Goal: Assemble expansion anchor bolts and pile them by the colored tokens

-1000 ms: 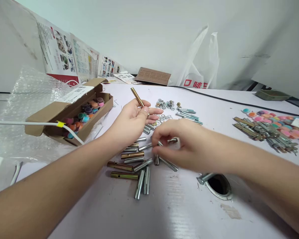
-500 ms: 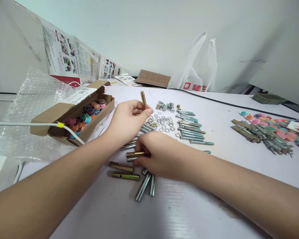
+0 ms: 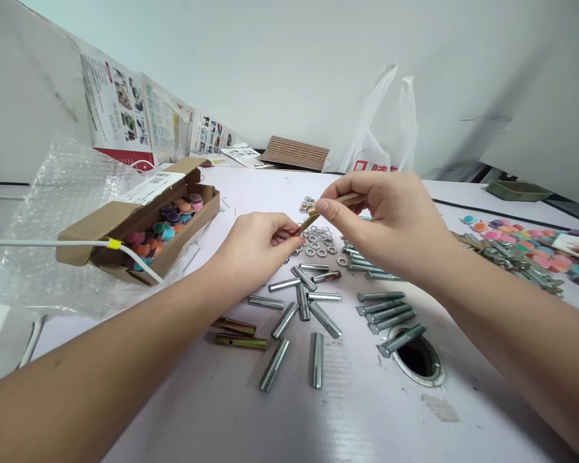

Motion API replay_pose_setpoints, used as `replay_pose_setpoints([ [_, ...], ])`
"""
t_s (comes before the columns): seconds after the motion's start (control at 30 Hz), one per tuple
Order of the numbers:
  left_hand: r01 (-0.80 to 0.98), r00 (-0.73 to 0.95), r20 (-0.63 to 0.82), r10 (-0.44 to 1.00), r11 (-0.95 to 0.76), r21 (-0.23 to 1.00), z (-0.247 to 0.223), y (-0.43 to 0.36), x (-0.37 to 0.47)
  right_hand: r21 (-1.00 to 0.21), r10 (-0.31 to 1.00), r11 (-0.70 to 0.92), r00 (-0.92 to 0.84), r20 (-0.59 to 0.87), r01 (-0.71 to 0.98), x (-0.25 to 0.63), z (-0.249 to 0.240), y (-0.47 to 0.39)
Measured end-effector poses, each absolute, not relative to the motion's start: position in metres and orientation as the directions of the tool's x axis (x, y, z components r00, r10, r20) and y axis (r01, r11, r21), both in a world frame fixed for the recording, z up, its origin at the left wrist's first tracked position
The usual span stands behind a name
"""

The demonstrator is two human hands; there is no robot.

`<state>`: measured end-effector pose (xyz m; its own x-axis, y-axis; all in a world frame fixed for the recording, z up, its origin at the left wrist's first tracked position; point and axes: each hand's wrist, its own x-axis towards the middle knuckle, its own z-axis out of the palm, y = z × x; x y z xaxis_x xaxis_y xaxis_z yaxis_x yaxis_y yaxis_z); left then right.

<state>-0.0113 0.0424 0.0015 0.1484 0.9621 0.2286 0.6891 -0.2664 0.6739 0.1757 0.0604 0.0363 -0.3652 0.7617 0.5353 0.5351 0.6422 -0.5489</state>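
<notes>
My left hand (image 3: 263, 247) pinches a brass-coloured bolt (image 3: 311, 220), its threaded end pointing up and right. Just right of it, my right hand (image 3: 381, 206) grips a brass-coloured sleeve (image 3: 343, 200) whose end is close to the bolt's tip; whether they touch is unclear. Below the hands lie loose silver sleeves (image 3: 317, 360) and two brass-coloured sleeves (image 3: 241, 341). Washers (image 3: 321, 241) are spread behind the silver sleeves, with nuts (image 3: 307, 204) partly hidden by my right hand. Silver bolts (image 3: 390, 315) lie under my right forearm.
An open cardboard box (image 3: 193, 225) of coloured caps stands at left on bubble wrap (image 3: 62, 212), a white cable (image 3: 43, 242) crossing it. At right are assembled anchors (image 3: 521, 267) and coloured caps (image 3: 545, 247). A round metal-rimmed hole (image 3: 437, 379) opens in the table.
My right hand has lifted a brass-coloured sleeve from the pile and carried it up beside the bolt. My left hand has lowered slightly and tilted the bolt rightward.
</notes>
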Motion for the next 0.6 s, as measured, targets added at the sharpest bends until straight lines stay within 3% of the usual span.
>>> replay_pose_setpoints([
  [0.17,0.726,0.142,0.236,0.961,-0.264,0.636,0.003,0.042,-0.013,-0.522,0.778,0.6,-0.291,0.556,0.606,0.179,0.038,0.063],
  [0.37,0.744,0.186,0.242,0.952,-0.297,0.599,0.003,0.042,-0.013,-0.602,0.823,0.562,-0.311,0.476,0.567,0.183,0.042,0.063],
  [0.6,0.728,0.215,0.311,0.926,-0.364,0.581,0.002,0.041,-0.014,-0.803,0.88,0.349,-0.462,0.105,0.482,0.191,0.042,0.068],
])
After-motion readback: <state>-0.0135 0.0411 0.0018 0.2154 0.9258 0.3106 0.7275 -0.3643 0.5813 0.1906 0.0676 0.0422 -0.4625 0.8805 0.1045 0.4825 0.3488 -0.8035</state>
